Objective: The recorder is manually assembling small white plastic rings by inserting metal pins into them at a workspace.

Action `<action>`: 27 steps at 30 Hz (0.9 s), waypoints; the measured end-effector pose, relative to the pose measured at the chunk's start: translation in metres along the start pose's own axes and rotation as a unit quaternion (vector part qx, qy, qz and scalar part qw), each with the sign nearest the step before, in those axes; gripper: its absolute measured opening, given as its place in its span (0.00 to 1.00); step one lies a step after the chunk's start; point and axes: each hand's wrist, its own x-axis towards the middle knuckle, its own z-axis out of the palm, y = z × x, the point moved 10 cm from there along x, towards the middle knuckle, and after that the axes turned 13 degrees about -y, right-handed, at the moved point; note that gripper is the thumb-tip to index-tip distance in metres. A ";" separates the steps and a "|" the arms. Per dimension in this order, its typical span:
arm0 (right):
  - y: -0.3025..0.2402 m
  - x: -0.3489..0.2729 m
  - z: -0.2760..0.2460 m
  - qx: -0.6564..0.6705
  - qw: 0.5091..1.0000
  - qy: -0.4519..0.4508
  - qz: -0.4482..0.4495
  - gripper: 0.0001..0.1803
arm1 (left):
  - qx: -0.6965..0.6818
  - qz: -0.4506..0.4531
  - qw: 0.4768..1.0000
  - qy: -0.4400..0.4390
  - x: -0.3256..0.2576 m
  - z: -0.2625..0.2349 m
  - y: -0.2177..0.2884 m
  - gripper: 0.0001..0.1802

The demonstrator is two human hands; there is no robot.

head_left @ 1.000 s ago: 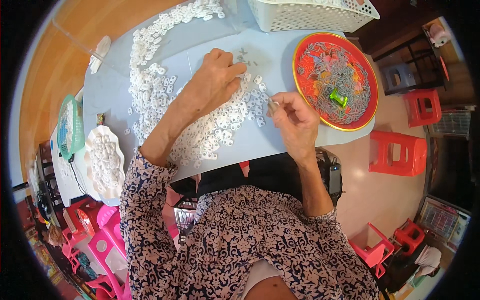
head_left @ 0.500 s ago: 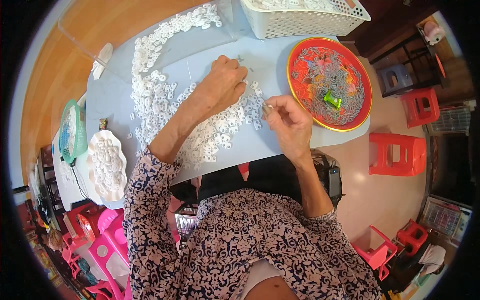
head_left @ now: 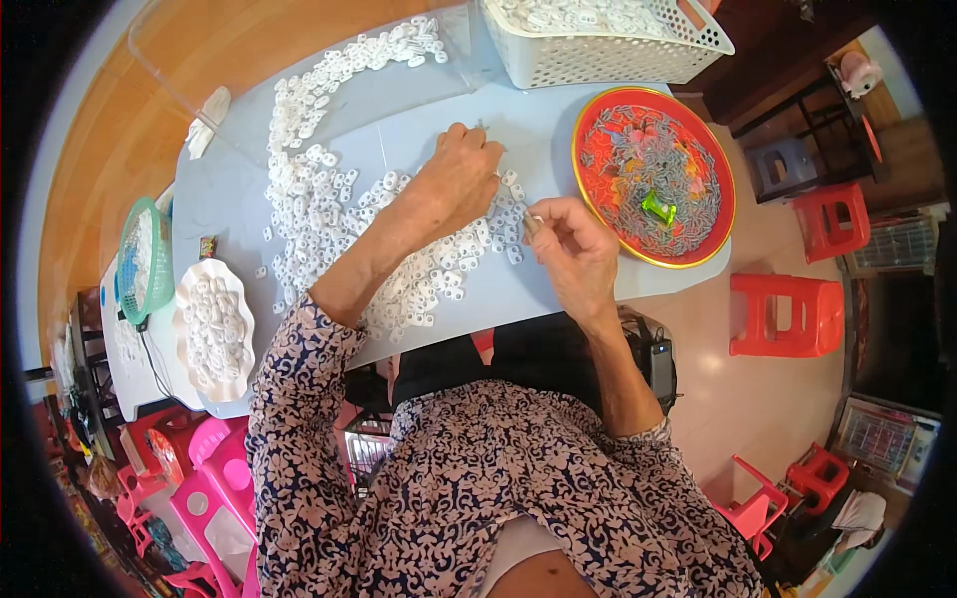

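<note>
My left hand (head_left: 454,177) is over the table past the heap of small white plastic pieces (head_left: 324,214), its fingers curled down and together. Whatever those fingertips hold is hidden beneath the hand. By its knuckles, a small grey piece (head_left: 483,125) shows on the tabletop. To the right, my right hand (head_left: 578,254) pinches a small grey-brown piece (head_left: 531,223) between thumb and fingers, too small to name. It is just off the right end of the white heap. Beside it stands a red round tray (head_left: 590,189) with a gold rim, holding many grey screw-like pieces and a green wrapper (head_left: 658,207).
A white perforated basket (head_left: 598,68) of white pieces stands at the back. On the left are a scalloped white dish (head_left: 245,374) and a green basket (head_left: 159,284), both with white pieces. Red stools (head_left: 788,317) stand on the floor to the right.
The whole view has shifted slightly. My left hand has edged right over the small grey pieces, covering some of them. The right hand keeps its pinch almost in place.
</note>
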 end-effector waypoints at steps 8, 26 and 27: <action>0.002 0.000 -0.004 -0.056 0.998 0.011 -0.002 0.06 | -0.038 0.023 0.999 0.007 -0.002 0.005 0.006 0.06; -0.001 0.033 0.022 -0.017 0.999 -0.035 -0.016 0.04 | -0.635 -0.042 0.765 0.097 -0.044 0.011 -0.042 0.05; -0.001 0.035 0.028 -0.008 0.999 -0.043 -0.008 0.05 | -0.666 -0.041 0.738 0.101 -0.048 0.016 -0.043 0.05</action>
